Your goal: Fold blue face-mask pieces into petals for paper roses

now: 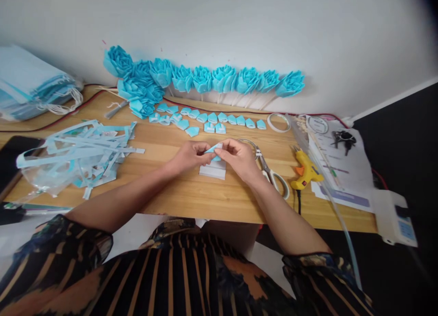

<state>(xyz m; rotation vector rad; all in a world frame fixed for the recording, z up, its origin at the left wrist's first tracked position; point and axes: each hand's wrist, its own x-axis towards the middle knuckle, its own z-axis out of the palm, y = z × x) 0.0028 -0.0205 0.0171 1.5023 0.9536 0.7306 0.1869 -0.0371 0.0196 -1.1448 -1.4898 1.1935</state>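
Between both hands, above the middle of the wooden table, is a small folded piece of light blue fabric (pixel 214 148). My left hand (pixel 192 155) pinches its left side, and my right hand (pixel 237 157) pinches its right side. Just below them on the wood lie pale strips (pixel 212 171). Small blue folded petals (pixel 212 118) are set out in rows beyond my hands. Close to my right hand rest white-handled scissors (pixel 269 170) and a roll of tape (pixel 248 145), partly hidden by that hand.
Blue fabric flowers (pixel 224 79) on sticks lean against the wall. Offcut strips (pixel 92 147) are heaped at left, with a stack of blue sheets (pixel 30 88) behind. At right are a yellow glue gun (pixel 304 171), another tape roll (pixel 278 123), keys (pixel 344 139) and papers (pixel 356 170).
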